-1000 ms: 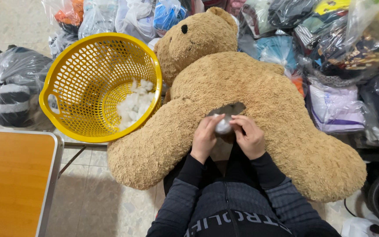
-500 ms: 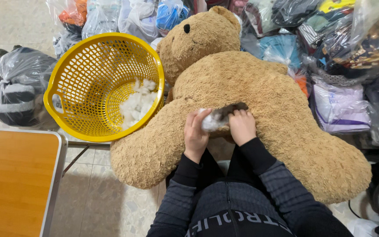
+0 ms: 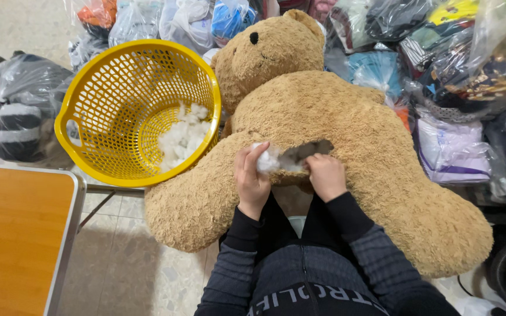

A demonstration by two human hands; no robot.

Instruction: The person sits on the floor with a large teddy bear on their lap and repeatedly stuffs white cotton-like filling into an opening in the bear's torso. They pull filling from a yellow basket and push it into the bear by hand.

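A large tan teddy bear (image 3: pixel 317 111) lies face up across my lap, with a dark opening (image 3: pixel 310 150) in its lower belly. My left hand (image 3: pixel 251 175) grips a clump of white stuffing (image 3: pixel 267 160) just left of the opening. My right hand (image 3: pixel 325 174) pinches the tan fabric at the lower edge of the opening. A yellow plastic basket (image 3: pixel 98 88) stands tilted at the bear's left, with a pile of white stuffing (image 3: pixel 184 136) inside.
An orange-topped table (image 3: pixel 16 234) with a metal rim sits at lower left. A black tied bag (image 3: pixel 13 108) lies far left. Several clear bags of clothes (image 3: pixel 452 76) crowd the back and right. Pale tiled floor (image 3: pixel 130 263) shows below the basket.
My left hand has drawn the stuffing clump out of the opening and shifted left with it. My right hand moved from the clump to the opening's edge.
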